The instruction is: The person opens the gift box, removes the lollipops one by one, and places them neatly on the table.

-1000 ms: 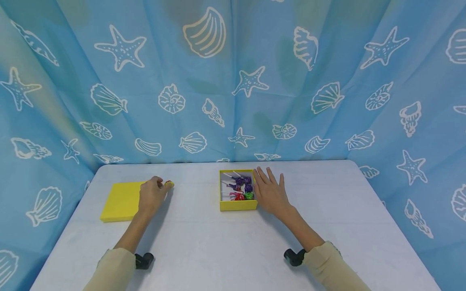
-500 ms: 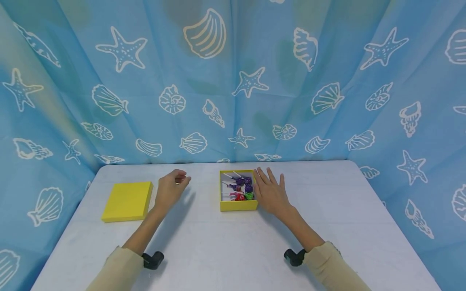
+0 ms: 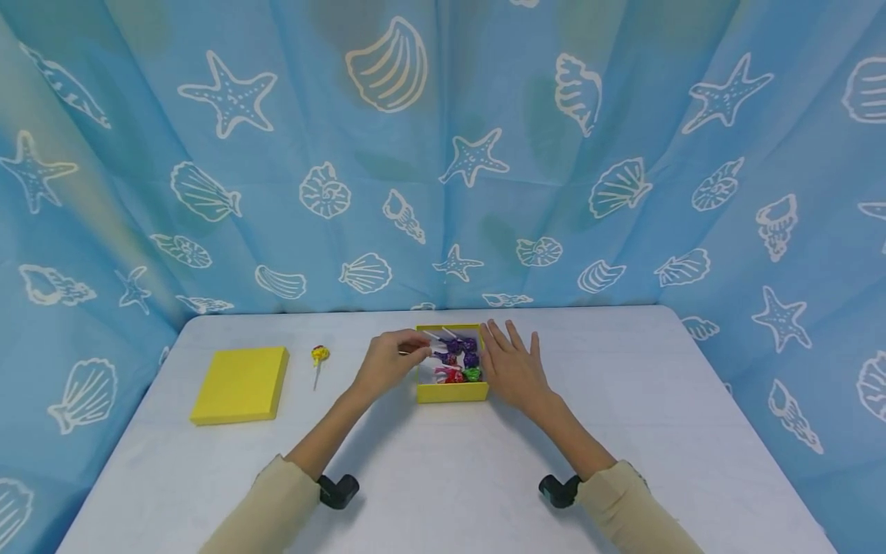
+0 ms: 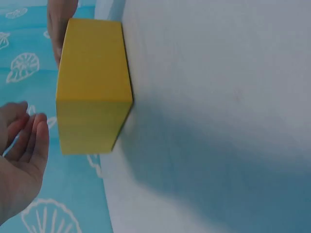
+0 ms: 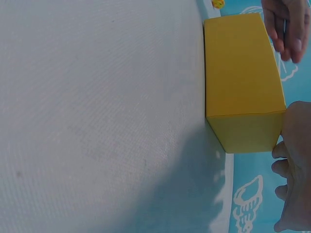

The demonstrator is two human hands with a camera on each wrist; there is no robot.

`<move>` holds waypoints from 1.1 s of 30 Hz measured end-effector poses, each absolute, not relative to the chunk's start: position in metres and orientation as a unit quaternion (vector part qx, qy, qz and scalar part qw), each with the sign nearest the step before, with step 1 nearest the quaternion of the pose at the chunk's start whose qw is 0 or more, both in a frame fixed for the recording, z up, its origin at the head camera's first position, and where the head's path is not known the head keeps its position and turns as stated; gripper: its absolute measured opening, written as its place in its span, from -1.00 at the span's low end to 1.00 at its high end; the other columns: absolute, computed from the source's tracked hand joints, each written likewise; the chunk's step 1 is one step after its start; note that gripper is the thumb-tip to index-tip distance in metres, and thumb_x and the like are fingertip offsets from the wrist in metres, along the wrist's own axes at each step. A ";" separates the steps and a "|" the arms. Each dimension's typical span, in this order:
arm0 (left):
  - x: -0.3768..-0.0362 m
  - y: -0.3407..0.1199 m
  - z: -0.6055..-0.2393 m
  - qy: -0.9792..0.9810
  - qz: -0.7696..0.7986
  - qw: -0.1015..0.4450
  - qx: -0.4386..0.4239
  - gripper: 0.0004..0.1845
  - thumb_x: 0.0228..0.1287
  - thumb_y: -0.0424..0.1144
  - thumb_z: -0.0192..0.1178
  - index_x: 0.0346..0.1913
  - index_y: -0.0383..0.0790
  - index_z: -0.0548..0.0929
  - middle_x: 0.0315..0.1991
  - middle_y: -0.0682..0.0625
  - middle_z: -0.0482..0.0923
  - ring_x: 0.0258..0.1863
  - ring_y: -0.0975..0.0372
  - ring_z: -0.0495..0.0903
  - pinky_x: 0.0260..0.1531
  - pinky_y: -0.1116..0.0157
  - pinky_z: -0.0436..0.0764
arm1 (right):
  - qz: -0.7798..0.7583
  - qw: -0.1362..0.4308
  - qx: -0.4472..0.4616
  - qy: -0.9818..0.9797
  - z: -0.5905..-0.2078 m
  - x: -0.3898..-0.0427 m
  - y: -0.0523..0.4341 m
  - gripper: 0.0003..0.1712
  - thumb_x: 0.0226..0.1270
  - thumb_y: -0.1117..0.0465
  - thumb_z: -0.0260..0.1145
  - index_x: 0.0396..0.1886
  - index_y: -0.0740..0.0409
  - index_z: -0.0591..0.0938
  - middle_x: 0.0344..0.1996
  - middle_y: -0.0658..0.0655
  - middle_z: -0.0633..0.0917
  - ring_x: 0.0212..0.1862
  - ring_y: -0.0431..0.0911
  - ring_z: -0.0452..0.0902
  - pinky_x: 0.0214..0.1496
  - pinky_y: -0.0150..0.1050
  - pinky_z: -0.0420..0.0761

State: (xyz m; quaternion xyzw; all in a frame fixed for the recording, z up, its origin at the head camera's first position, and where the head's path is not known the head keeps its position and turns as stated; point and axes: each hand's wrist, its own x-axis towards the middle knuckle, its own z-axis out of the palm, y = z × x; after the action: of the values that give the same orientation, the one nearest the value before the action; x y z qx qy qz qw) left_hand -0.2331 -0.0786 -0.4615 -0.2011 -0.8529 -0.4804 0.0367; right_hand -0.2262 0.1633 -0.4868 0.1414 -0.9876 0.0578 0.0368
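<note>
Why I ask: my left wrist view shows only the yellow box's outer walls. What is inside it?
Observer: Wrapped lollipops, purple, red and green, with white sticks.
Operator: Is any lollipop outside the box?
Observer: One yellow lollipop lies on the table, between the flat yellow lid and the yellow box.
Operator: How do the hands lie?
Observer: The left hand reaches over the box's left rim; I cannot tell whether it grips a stick. The right hand lies flat on the table beside the box's right wall.
</note>
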 end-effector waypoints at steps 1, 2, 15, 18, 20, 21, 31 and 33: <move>-0.234 -0.075 -0.462 -0.850 -0.481 0.030 -0.212 -0.81 0.33 -0.36 0.32 -0.05 -0.33 0.75 -0.18 -0.06 0.74 -0.19 0.13 0.71 -0.15 0.27 0.69 | 0.060 0.036 0.142 -0.987 -0.486 -0.226 0.163 -0.37 0.64 0.00 -0.13 0.58 0.11 0.16 0.54 0.15 0.16 0.54 0.20 -0.06 0.41 0.42 -0.16; -0.235 -0.071 -0.462 -0.847 -0.483 0.023 -0.223 -0.81 0.33 -0.36 0.31 -0.05 -0.34 0.75 -0.17 -0.07 0.74 -0.18 0.13 0.72 -0.14 0.28 0.68 | 0.061 0.036 0.143 -0.987 -0.486 -0.226 0.163 -0.37 0.64 0.00 -0.13 0.58 0.11 0.16 0.54 0.15 0.16 0.54 0.20 -0.06 0.41 0.42 -0.16; -0.252 -0.038 -0.471 -0.862 -0.415 -0.050 -0.287 -0.77 0.35 -0.38 0.29 0.02 -0.36 0.73 -0.15 -0.08 0.73 -0.18 0.18 0.69 -0.16 0.40 0.65 | 0.071 0.046 0.151 -0.985 -0.487 -0.226 0.164 -0.39 0.65 0.01 -0.13 0.57 0.12 0.20 0.52 0.15 0.20 0.54 0.20 -0.05 0.39 0.45 -0.09; -0.255 -0.032 -0.471 -0.877 -0.376 -0.067 -0.290 -0.75 0.36 -0.36 0.29 0.06 -0.32 0.73 -0.12 -0.07 0.72 -0.14 0.19 0.67 -0.11 0.37 0.64 | 0.074 0.048 0.153 -0.984 -0.487 -0.226 0.164 -0.40 0.65 0.02 -0.13 0.56 0.12 0.21 0.52 0.15 0.20 0.53 0.20 -0.04 0.39 0.45 -0.08; -0.256 -0.028 -0.470 -0.885 -0.353 -0.073 -0.294 -0.75 0.35 -0.34 0.30 0.05 -0.29 0.74 -0.11 -0.07 0.72 -0.12 0.18 0.67 -0.09 0.34 0.64 | 0.073 0.049 0.155 -0.984 -0.488 -0.226 0.165 -0.40 0.65 0.02 -0.13 0.56 0.12 0.21 0.52 0.16 0.21 0.53 0.20 -0.03 0.38 0.45 -0.07; -0.256 -0.027 -0.470 -0.889 -0.344 -0.075 -0.295 -0.75 0.35 -0.34 0.31 0.04 -0.28 0.74 -0.11 -0.07 0.72 -0.11 0.17 0.67 -0.08 0.32 0.64 | 0.071 0.048 0.156 -0.984 -0.488 -0.226 0.165 -0.40 0.65 0.02 -0.14 0.56 0.12 0.21 0.52 0.16 0.21 0.53 0.21 -0.03 0.38 0.45 -0.07; -0.259 -0.019 -0.470 -0.899 -0.302 -0.088 -0.305 -0.77 0.32 -0.33 0.33 0.01 -0.26 0.76 -0.12 -0.01 0.74 -0.10 0.19 0.65 -0.04 0.30 0.62 | 0.066 0.049 0.155 -0.984 -0.488 -0.226 0.165 -0.39 0.65 0.01 -0.15 0.57 0.12 0.21 0.52 0.16 0.21 0.53 0.20 -0.02 0.38 0.46 -0.07; -0.259 -0.018 -0.470 -0.900 -0.298 -0.097 -0.302 -0.77 0.32 -0.34 0.33 0.01 -0.26 0.76 -0.13 -0.01 0.74 -0.10 0.18 0.65 -0.03 0.29 0.62 | 0.068 0.046 0.154 -0.985 -0.487 -0.226 0.165 -0.39 0.65 0.01 -0.16 0.57 0.12 0.20 0.52 0.16 0.20 0.54 0.20 -0.04 0.39 0.45 -0.09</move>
State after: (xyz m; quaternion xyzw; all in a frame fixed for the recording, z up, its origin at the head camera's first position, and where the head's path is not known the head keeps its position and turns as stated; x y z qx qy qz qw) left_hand -0.2591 -0.0175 -0.4698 -0.3024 -0.9002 -0.2979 -0.0970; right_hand -0.2264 0.1652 -0.4875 0.1542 -0.9846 0.0685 0.0455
